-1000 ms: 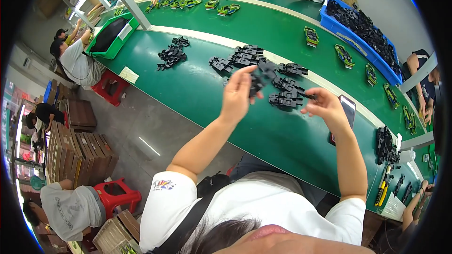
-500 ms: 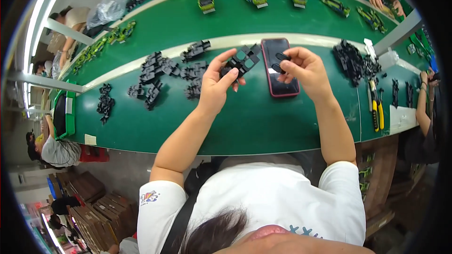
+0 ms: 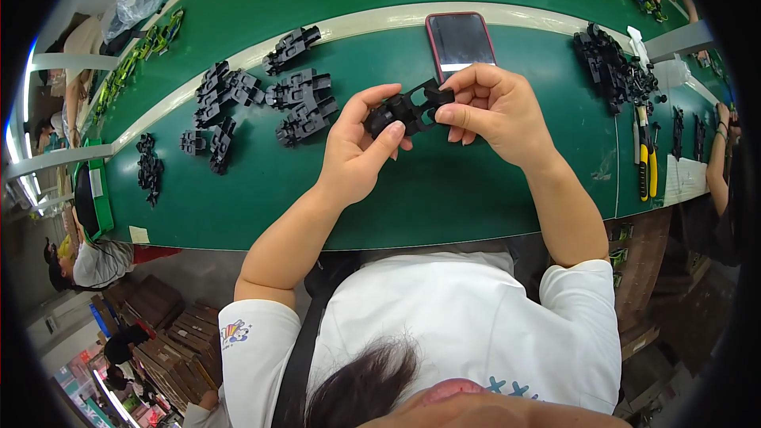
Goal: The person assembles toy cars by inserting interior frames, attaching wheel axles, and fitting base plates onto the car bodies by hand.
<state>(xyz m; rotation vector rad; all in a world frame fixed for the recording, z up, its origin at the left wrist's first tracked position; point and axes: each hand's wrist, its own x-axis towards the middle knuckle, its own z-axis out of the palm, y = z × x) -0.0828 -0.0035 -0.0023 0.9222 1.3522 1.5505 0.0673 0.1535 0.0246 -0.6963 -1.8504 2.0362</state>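
My left hand (image 3: 353, 154) is closed round one end of a black plastic chassis part (image 3: 408, 109), which has open gaps in its frame. At the other end of it, the thumb and fingers of my right hand (image 3: 499, 115) are pinched together on a small black plastic piece, mostly hidden by the fingers. Both hands are above the green table. Just beyond them lies a phone (image 3: 461, 38) in a red case. To the left, several similar black plastic parts (image 3: 297, 99) rest on the table.
At the right lie a heap of black parts (image 3: 602, 63) and yellow-handled pliers (image 3: 648, 165). A green bin (image 3: 99, 198) stands at the far left. Beyond the pale strip (image 3: 372, 25), yellow-green assemblies (image 3: 143, 51) sit on the green surface. Other people work around the table.
My right hand has moved left from over the phone, bringing the small black piece against the chassis part in my left hand. The view has shifted, and the table's far side shows less.
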